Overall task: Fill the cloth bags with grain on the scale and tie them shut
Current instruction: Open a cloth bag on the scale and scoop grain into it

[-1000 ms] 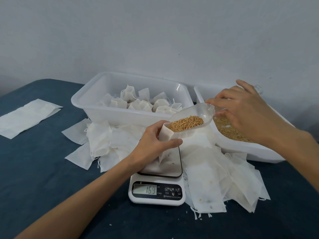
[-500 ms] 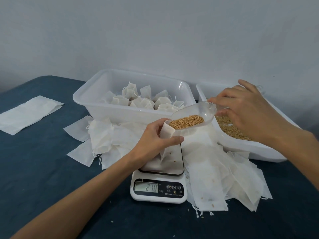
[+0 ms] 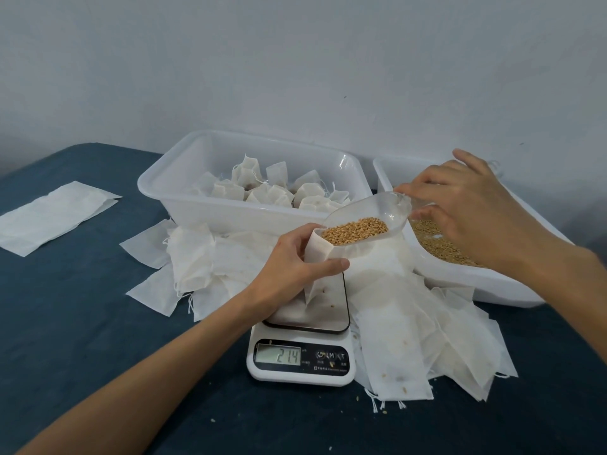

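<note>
On the dark table (image 3: 82, 323) two white tubs stand side by side: the left tub (image 3: 184, 192) holds tied bags, the right tub (image 3: 460, 280) holds loose grain (image 3: 437, 244). Empty bags (image 3: 404, 326) lie heaped around the scale (image 3: 302, 359). The left hand (image 3: 295, 267) pinches the mouth of the bag (image 3: 320, 254) between thumb and fingers, keeping it upright on the scale's plate. The right hand (image 3: 466, 211) grips the handle of the clear scoop (image 3: 364, 221), its lip resting at the bag's mouth and grain piled at the front. The readout has climbed over the last second, from 169 through 210 to 214, so grain is trickling in; filling seems well under way, tying not yet begun.
</note>
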`<move>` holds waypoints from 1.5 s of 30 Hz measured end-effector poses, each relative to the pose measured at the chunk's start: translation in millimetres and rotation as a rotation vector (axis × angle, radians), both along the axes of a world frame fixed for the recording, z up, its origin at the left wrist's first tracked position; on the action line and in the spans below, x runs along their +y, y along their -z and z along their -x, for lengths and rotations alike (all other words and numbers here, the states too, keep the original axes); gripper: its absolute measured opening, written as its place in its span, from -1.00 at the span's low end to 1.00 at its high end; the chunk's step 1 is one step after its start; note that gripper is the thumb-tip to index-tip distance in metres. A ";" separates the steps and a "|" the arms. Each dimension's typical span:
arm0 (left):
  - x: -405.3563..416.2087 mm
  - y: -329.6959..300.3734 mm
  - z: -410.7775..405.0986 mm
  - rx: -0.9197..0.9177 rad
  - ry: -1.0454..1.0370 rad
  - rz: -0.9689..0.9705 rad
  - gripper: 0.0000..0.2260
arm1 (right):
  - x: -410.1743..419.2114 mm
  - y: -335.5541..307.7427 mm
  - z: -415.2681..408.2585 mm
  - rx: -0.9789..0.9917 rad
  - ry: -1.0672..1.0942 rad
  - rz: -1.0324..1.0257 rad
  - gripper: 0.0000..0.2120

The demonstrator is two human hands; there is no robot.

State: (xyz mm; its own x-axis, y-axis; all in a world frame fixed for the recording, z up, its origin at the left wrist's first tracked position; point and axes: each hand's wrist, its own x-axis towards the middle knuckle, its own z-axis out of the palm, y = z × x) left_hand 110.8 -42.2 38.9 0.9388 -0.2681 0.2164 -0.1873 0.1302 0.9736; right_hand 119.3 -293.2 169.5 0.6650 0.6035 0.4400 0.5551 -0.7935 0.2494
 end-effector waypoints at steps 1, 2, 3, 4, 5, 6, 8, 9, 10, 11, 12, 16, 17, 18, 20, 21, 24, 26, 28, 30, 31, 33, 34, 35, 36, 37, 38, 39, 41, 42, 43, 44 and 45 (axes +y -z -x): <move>0.2 0.0 0.1 -0.001 0.001 -0.001 -0.66 | 0.0 -0.1 0.2 -0.003 0.001 0.004 -0.66; 0.3 -0.1 0.0 -0.002 0.000 -0.001 -0.66 | 0.0 -0.3 0.3 -0.008 0.001 0.009 -0.66; 0.5 -0.2 -0.1 -0.003 0.000 -0.001 -0.66 | 0.1 -0.8 0.4 -0.014 0.001 0.013 -0.66; 0.5 -0.2 -0.2 -0.004 -0.001 -0.002 -0.66 | 0.3 -1.1 0.6 -0.021 0.000 0.017 -0.66; 0.5 -0.1 -0.3 -0.005 -0.002 -0.004 -0.66 | 0.5 -1.5 0.7 -0.030 -0.002 0.021 -0.66; 0.4 0.0 -0.3 -0.007 -0.002 -0.005 -0.66 | 0.8 -2.0 0.8 -0.037 -0.005 0.025 -0.66; 0.5 0.4 -0.4 -0.011 0.002 -0.005 -0.67 | 1.2 -2.5 0.9 -0.043 -0.007 0.027 -0.65; 0.4 0.5 -0.4 -0.012 0.003 -0.004 -0.68 | 1.3 -2.6 0.9 -0.043 -0.004 0.028 -0.65; 0.3 0.6 -0.4 -0.012 0.002 -0.002 -0.68 | 1.2 -2.6 0.8 -0.043 0.000 0.029 -0.64; 0.1 0.4 -0.6 -0.011 0.000 0.000 -0.69 | 1.0 -2.3 0.9 -0.043 0.002 0.029 -0.64; 0.0 0.4 -0.6 -0.011 -0.002 0.002 -0.69 | 0.9 -2.1 1.1 -0.044 0.002 0.029 -0.65; 0.1 0.7 -0.5 -0.014 0.004 0.007 -0.70 | 1.4 -2.6 2.3 -0.033 0.005 0.016 -0.65; 0.3 0.7 -0.5 -0.016 0.004 0.007 -0.70 | 1.7 -2.7 2.7 -0.026 0.009 0.010 -0.66; 0.3 0.8 -0.5 -0.018 0.000 0.005 -0.70 | 2.0 -2.8 3.2 -0.017 0.014 0.006 -0.66; 0.3 0.7 -0.7 -0.019 -0.008 0.004 -0.69 | 2.9 -2.3 4.3 0.009 0.026 -0.005 -0.67; 0.3 0.6 -0.7 -0.021 -0.008 0.003 -0.69 | 3.3 -2.0 4.8 0.027 0.034 -0.013 -0.67; 0.5 0.3 -0.4 -0.023 -0.004 0.003 -0.72 | 3.8 -1.2 5.3 0.103 0.069 -0.045 -0.66; 0.6 0.2 -0.1 -0.020 -0.005 0.006 -0.72 | 2.9 -0.6 4.6 0.152 0.100 -0.062 -0.65; 0.5 -0.2 0.2 -0.015 -0.005 0.004 -0.71 | 2.5 -0.4 4.3 0.180 0.117 -0.066 -0.64; 0.6 -0.7 0.4 -0.014 -0.004 0.004 -0.71 | 2.4 -0.8 4.6 0.185 0.117 -0.071 -0.65; 0.6 -0.9 0.3 -0.016 -0.005 0.005 -0.70 | 2.3 -1.5 4.8 0.181 0.116 -0.073 -0.65; 0.7 -0.9 0.1 -0.017 -0.005 0.005 -0.70 | 2.5 -3.1 5.1 0.167 0.114 -0.069 -0.66; 0.7 -0.8 -0.1 -0.017 -0.006 0.005 -0.69 | 2.7 -3.7 5.2 0.161 0.111 -0.066 -0.66; 0.7 -0.8 0.0 -0.016 -0.007 0.005 -0.69 | 3.0 -4.1 5.4 0.154 0.107 -0.063 -0.66; 0.8 -0.8 0.0 -0.016 -0.008 0.005 -0.69 | 3.6 -4.1 5.6 0.149 0.102 -0.060 -0.66; 0.7 -0.9 0.3 -0.016 -0.007 0.006 -0.69 | 3.9 -4.1 5.9 0.143 0.098 -0.058 -0.66; 0.7 -1.0 0.5 -0.017 -0.008 0.006 -0.70 | 4.0 -3.9 6.2 0.136 0.092 -0.058 -0.66; 0.7 -0.9 0.6 -0.018 -0.011 0.005 -0.70 | 4.1 -3.8 6.4 0.130 0.086 -0.059 -0.66; 0.9 -1.0 0.7 -0.018 -0.014 0.000 -0.70 | 4.0 -2.9 6.5 0.114 0.073 -0.062 -0.66; 0.9 -1.1 0.8 -0.016 -0.015 -0.001 -0.70 | 3.8 -2.4 6.2 0.100 0.063 -0.062 -0.66; 0.8 -1.3 0.9 -0.013 -0.016 -0.001 -0.69 | 3.7 -1.7 5.9 0.082 0.052 -0.057 -0.67; 0.6 -1.4 1.1 -0.010 -0.017 -0.003 -0.69 | 3.5 -1.1 5.5 0.063 0.041 -0.050 -0.67; 0.5 -1.7 1.3 -0.009 -0.020 -0.007 -0.68 | 3.4 -0.7 4.9 0.046 0.032 -0.043 -0.67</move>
